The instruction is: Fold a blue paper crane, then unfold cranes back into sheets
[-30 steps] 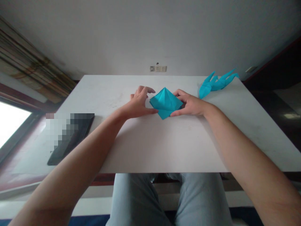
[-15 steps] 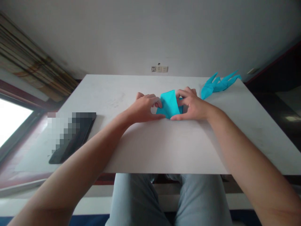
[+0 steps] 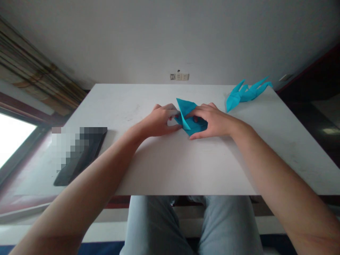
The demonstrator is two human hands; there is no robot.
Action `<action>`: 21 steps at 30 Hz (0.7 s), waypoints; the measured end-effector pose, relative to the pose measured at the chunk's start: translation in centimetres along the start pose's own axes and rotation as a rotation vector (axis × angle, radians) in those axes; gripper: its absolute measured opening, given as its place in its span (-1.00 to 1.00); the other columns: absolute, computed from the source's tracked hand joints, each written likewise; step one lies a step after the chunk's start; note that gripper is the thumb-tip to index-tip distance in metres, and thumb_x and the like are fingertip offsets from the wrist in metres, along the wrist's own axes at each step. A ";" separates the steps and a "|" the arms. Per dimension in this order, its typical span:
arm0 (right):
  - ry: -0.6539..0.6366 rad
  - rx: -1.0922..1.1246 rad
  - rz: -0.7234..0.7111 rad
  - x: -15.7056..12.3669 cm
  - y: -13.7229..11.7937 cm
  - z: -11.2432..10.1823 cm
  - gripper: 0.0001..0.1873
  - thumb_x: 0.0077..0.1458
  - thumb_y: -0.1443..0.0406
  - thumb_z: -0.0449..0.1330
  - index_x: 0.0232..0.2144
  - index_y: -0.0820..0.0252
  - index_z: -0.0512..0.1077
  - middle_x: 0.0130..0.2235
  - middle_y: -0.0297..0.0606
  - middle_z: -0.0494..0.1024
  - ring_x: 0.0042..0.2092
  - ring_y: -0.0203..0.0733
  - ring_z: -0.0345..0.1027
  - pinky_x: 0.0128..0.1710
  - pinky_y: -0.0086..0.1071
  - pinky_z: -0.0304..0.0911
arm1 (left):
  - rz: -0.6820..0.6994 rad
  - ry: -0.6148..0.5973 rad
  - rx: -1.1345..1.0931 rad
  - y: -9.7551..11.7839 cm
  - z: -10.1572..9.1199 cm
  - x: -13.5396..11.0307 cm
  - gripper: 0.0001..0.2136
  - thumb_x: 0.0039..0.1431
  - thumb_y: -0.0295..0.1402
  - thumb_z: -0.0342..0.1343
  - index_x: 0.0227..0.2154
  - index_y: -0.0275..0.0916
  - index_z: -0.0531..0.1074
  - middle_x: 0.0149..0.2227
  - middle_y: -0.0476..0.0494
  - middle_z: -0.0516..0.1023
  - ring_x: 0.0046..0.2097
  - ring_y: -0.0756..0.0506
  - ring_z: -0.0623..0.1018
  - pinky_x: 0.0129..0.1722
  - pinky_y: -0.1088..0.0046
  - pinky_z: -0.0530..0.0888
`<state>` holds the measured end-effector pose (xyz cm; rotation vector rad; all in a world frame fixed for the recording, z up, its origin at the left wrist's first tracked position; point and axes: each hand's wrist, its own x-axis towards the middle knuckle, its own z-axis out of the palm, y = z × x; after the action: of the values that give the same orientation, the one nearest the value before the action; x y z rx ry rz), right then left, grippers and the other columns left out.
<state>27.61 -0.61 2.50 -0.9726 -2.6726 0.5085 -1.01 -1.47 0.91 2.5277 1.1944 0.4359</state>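
Note:
A partly folded sheet of blue origami paper [image 3: 195, 125] lies on the white table in front of me, with one flap standing up to a point. My left hand [image 3: 163, 120] pinches the paper's left side between thumb and curled fingers. From the right, my right hand [image 3: 212, 120] grips it, its fingers reaching under the raised flap and its thumb at the near edge. The fingertips of both hands are partly hidden by the paper. Folded blue paper cranes [image 3: 247, 94] rest farther back on the right.
The white table [image 3: 186, 170] stands against a wall with sockets [image 3: 179, 77]. At the left lies a dark flat device [image 3: 87, 156], partly blurred out by pixel blocks. A striped curtain [image 3: 34, 63] hangs by the window at the left.
The paper's raised flap has swung over to the left, its tip now nearer my left hand, showing the layer beneath. My right fingers have moved left, in under the flap.

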 end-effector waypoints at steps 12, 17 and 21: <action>-0.016 0.016 0.001 0.0 -0.1 0.3 -0.41 0.23 -0.13 0.49 0.23 -0.16 0.66 0.29 -0.10 0.68 0.28 0.39 0.51 0.31 0.20 0.17 | -0.077 0.162 -0.414 0.4 -0.6 -0.6 0.22 0.07 0.05 0.60 0.64 0.04 -0.04 0.34 -0.35 0.55 -0.03 -0.25 0.76 0.06 0.13 0.69; -0.004 0.004 -0.025 -0.1 -0.3 0.5 -0.38 0.28 -0.05 0.46 0.33 -0.18 0.60 0.23 -0.12 0.71 0.13 0.24 0.59 0.25 0.10 0.23 | -0.095 0.135 -0.472 -0.1 -0.8 -0.3 -0.08 0.13 0.02 0.56 0.47 -0.10 0.30 0.08 -0.25 0.72 -0.01 -0.26 0.80 0.08 0.14 0.70; -0.012 -0.022 -0.035 -0.1 -0.3 0.7 -0.36 0.30 -0.05 0.43 0.38 -0.23 0.57 0.23 -0.13 0.70 0.12 0.23 0.57 0.21 0.06 0.24 | -0.081 0.098 -0.444 -0.5 -0.9 -0.2 -0.45 0.19 0.06 0.50 0.10 -0.17 0.61 -0.04 -0.22 0.80 0.01 -0.26 0.79 0.08 0.18 0.69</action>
<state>27.28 -1.02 2.01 -0.9304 -2.7056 0.4802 -1.80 -1.18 1.52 2.0930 1.0861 0.7222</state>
